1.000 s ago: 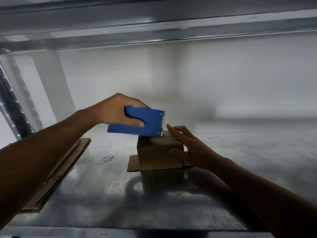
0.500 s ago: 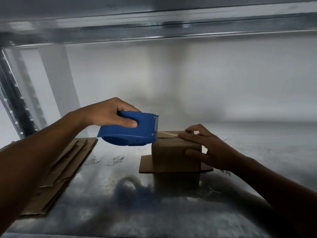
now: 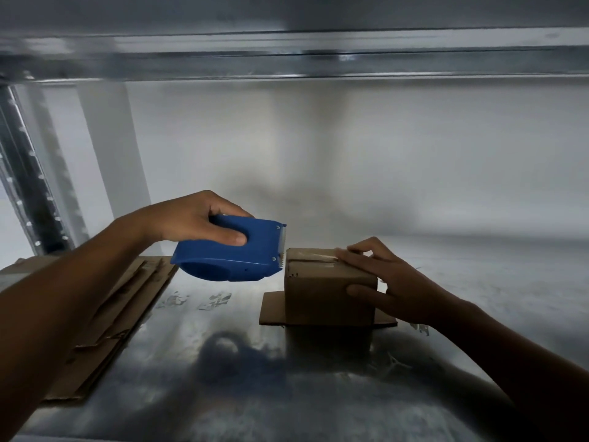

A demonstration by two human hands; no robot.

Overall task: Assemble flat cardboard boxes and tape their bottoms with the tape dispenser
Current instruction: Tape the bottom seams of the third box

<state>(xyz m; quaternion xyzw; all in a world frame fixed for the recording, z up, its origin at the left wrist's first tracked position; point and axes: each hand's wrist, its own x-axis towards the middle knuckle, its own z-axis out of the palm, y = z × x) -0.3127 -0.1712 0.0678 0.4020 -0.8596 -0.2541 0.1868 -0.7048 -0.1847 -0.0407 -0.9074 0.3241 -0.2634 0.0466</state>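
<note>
The small brown cardboard box [image 3: 325,295] is sitting on the metal shelf [image 3: 318,397], looking light and easily crushed. The right hand [image 3: 393,282] is pinching the box's right corner, where the edges are probably stiffest. Just left of the box, the left hand [image 3: 197,220] is curling its fingers round the blue plastic tape dispenser [image 3: 236,261].

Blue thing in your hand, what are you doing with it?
A person is taping a small cardboard box on a metal shelf. The left hand grips a blue tape dispenser, its toothed edge at the box's top left edge. The right hand holds the box steady. A strip of tape already lies across its top. Flat cardboard pieces wait at the left.
</note>
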